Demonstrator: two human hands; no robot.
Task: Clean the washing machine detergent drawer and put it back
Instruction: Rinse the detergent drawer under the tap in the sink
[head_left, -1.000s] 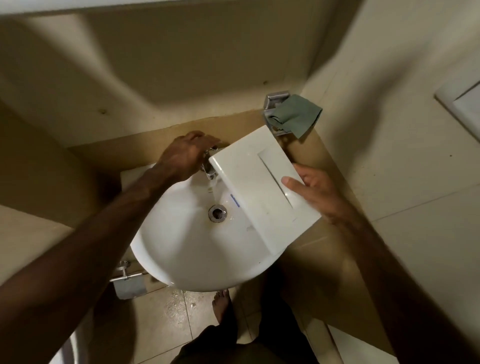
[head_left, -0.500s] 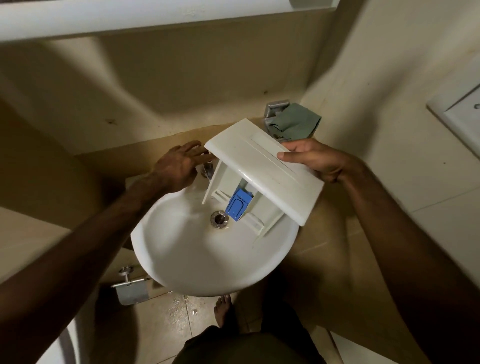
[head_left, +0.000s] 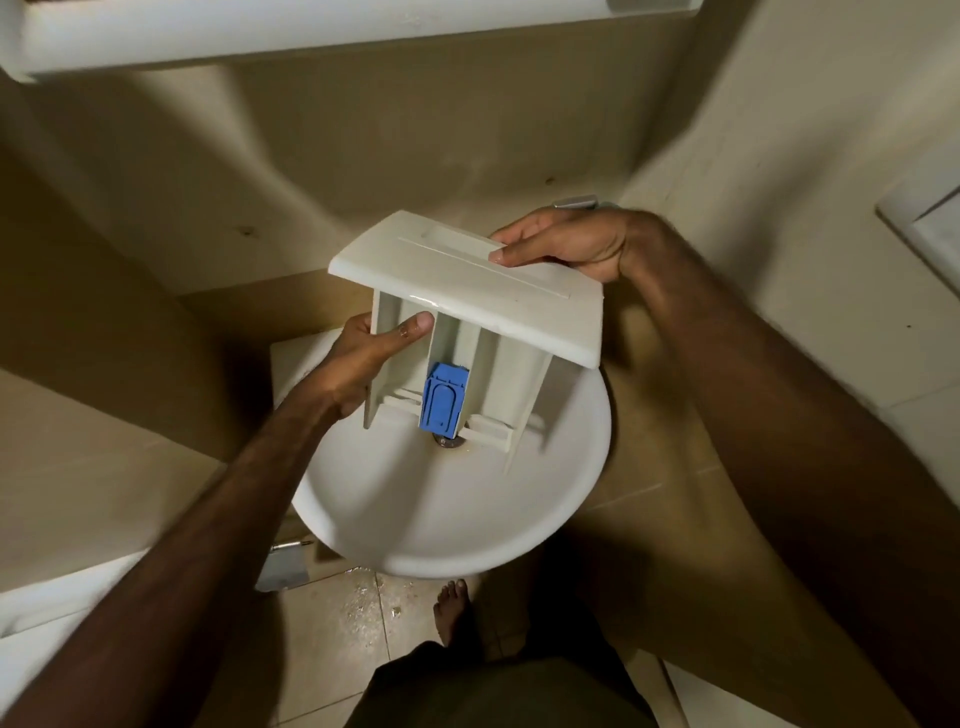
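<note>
— Over the middle of the sink (head_left: 395, 525), where is the detergent drawer (head_left: 467, 291) held?

— It is held above the drain, front panel up and compartments hanging down. The left hand (head_left: 363, 358) is clamped on one side wall, thumb pressed inside; the right hand (head_left: 566, 241) is closed on the panel's far edge.

— What is judged done?

— Wetness is seen under the panel, so rinsing is thought underway or finished. The blue insert (head_left: 441, 400) is seated. Refitting into the machine is left.

Open sink (head_left: 415, 519) bowl below drawer (head_left: 467, 280)
</note>
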